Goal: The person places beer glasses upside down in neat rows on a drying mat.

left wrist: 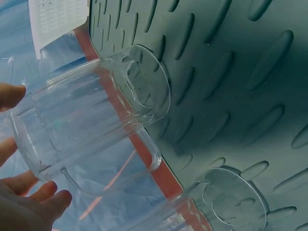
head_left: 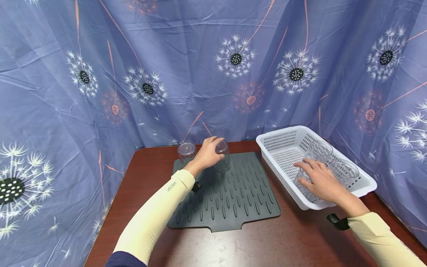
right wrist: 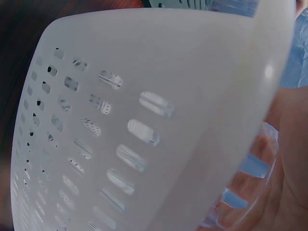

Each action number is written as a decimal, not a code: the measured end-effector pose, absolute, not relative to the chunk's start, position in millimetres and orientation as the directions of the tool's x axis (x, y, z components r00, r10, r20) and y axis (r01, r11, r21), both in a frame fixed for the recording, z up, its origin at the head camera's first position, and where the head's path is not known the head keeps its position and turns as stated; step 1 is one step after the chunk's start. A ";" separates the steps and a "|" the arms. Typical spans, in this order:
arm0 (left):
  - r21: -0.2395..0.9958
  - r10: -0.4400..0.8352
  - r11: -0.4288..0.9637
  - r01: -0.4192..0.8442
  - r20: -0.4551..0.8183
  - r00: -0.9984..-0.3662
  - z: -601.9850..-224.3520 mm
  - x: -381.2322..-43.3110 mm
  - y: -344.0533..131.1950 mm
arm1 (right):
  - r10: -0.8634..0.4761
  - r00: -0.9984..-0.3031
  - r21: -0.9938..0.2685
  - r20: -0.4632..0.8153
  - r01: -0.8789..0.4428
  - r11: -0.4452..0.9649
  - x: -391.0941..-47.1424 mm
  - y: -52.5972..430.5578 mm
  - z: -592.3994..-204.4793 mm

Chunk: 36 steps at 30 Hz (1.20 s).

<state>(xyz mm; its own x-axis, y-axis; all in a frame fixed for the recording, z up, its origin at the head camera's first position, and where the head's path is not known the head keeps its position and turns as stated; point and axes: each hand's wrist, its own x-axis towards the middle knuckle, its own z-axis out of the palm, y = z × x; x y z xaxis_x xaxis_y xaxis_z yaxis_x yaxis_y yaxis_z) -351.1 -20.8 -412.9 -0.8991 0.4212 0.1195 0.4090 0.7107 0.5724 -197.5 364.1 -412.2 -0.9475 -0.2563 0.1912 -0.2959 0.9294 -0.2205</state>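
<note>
A clear glass mug (head_left: 222, 163) stands upside down on a dark grey mat (head_left: 233, 200); its handle shows in the left wrist view. My left hand (head_left: 209, 152) grips this mug (left wrist: 91, 110) near its upturned base, the thumb on one side and the fingers on the other. Left of it stands a second clear glass (head_left: 186, 149), also upturned. Over the near part of a white basket (head_left: 277, 163), my right hand (head_left: 321, 181) holds a clear glass (head_left: 301, 176). Through that glass, curled fingers (right wrist: 245, 185) show in the right wrist view, partly behind the basket's wall.
Two more clear glasses, one (head_left: 320, 149) farther back and one (head_left: 345, 170) at the right, lie in the basket. The mat and basket rest on a brown table (head_left: 133, 193). A blue patterned curtain (head_left: 200, 74) hangs behind and at both sides.
</note>
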 end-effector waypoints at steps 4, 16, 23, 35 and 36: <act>0.576 0.412 0.708 0.410 0.135 -0.901 -412.5 -348.6 -24.4 | -0.256 -0.947 -0.224 0.193 -0.297 0.928 -197.2 363.1 -412.2; 0.567 0.400 0.718 0.404 0.140 -0.906 -409.9 -339.0 -33.8 | -0.261 -0.938 -0.251 0.230 -0.316 0.915 -197.4 362.9 -412.6; 0.590 0.352 0.727 0.353 0.121 -0.928 -410.6 -337.9 -28.8 | -0.268 -0.931 -0.250 0.249 -0.329 0.911 -198.3 363.5 -414.9; 0.563 0.340 0.742 0.364 0.151 -0.928 -406.2 -342.3 -16.5 | -0.268 -0.926 -0.249 0.265 -0.334 0.909 -198.6 363.7 -415.0; 0.560 0.336 0.745 0.363 0.154 -0.929 -406.6 -342.7 -16.4 | -0.267 -0.926 -0.247 0.266 -0.334 0.910 -198.6 363.9 -414.9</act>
<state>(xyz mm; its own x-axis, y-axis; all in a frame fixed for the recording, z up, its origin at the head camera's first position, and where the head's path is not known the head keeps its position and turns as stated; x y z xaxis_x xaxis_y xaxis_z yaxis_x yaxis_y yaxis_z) -342.7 -16.4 -406.6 -0.9290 0.3365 0.1538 0.3625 0.7448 0.5602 -198.6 363.9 -414.9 -0.9261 -0.2672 0.2664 -0.3336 0.9097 -0.2472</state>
